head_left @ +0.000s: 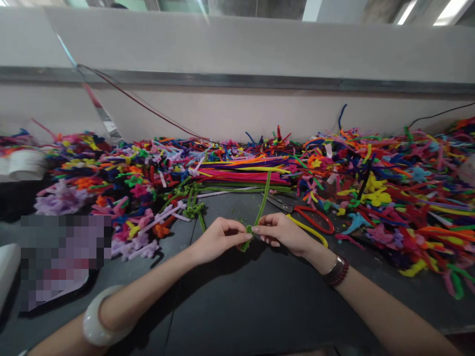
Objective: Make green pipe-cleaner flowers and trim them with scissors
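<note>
the left hand (218, 241) and right hand (281, 232) pinch a green pipe cleaner (262, 200), long end toward one o'clock; close fingertips should bend it tight.

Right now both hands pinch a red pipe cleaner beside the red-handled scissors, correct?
No: the pipe cleaner pinched by the left hand and right hand is green, not red, as the head view shows. The red-handled scissors do lie beside them.

Fingertips (256, 230) partly cover the green stem (264, 195); a pixelated patch (65, 257) masks something.
</note>
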### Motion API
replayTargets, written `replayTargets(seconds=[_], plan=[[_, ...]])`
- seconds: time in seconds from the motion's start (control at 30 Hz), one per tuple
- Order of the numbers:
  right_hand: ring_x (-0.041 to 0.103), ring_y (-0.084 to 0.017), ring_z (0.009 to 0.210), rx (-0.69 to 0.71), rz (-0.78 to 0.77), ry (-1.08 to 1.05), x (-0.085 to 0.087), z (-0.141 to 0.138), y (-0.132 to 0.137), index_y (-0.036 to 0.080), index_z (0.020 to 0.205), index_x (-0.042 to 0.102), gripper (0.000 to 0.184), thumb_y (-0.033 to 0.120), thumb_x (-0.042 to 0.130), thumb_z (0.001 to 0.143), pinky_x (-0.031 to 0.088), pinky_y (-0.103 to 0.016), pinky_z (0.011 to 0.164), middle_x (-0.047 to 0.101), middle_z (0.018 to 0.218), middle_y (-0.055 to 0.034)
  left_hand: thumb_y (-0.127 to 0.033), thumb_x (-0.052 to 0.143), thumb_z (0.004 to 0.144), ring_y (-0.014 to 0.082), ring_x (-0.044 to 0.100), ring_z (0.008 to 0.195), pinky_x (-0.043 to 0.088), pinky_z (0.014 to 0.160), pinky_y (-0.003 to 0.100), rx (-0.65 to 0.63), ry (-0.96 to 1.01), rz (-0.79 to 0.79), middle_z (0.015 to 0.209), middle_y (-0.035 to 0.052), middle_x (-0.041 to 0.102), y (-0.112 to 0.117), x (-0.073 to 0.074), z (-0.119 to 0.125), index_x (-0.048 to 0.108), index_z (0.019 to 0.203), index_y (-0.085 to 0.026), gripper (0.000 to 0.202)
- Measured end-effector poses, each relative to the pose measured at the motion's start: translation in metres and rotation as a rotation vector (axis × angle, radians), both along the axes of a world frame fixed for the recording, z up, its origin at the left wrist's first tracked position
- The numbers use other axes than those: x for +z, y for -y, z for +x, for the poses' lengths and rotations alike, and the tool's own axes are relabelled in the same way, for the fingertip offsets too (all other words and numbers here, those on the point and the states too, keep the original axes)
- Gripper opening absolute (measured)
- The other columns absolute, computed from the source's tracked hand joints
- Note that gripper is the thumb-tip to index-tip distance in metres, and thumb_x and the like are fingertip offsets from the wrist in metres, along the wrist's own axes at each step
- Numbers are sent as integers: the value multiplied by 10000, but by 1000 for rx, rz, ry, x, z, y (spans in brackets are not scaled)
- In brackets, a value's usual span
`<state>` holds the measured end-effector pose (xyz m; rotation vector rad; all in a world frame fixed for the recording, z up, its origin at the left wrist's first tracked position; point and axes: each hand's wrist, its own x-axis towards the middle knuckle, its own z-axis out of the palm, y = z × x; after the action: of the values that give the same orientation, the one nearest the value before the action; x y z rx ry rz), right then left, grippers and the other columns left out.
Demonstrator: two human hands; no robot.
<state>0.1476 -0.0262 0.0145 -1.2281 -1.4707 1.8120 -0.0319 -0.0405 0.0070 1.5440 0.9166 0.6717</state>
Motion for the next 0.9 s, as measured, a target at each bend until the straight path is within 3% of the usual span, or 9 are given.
replayTargets(seconds=[0.3, 0.47, 0.63, 0.9], plan=[[437, -30, 425, 131, -396, -261, 2, 10, -3, 80, 647, 584, 106, 186, 585, 655, 300, -121, 363, 524, 531, 5, -294, 556, 702, 86, 448, 512, 344, 530, 201, 14, -2, -31, 533, -10, 518, 0, 2, 0, 567, 592, -113, 212], [417, -47, 413, 197, -674, -376, -2, 14, -8, 56, 683, 598, 226, 234, 459, 687, 205, -113, 304, 500, 499, -18, -291, 565, 697, 78, 444, 495, 340, 507, 189, -51, -10, -60, 527, -9, 522, 2, 3, 0, 551, 571, -112, 219], [365, -38, 368, 245, -718, -301, -5, 14, -9, 84, 621, 554, 277, 277, 417, 765, 167, -113, 283, 490, 486, -18, -318, 566, 694, 73, 417, 480, 331, 487, 184, -94, -63, -58, 528, -10, 508, 4, 2, 0, 572, 608, -105, 230], [339, -29, 411, 293, -651, -323, -1, 15, -5, 102, 693, 525, 120, 221, 521, 691, 214, -106, 342, 414, 486, 34, -302, 563, 703, 70, 422, 493, 332, 490, 175, -125, -51, -43, 535, -9, 512, 4, 3, 0, 571, 602, -103, 223]])
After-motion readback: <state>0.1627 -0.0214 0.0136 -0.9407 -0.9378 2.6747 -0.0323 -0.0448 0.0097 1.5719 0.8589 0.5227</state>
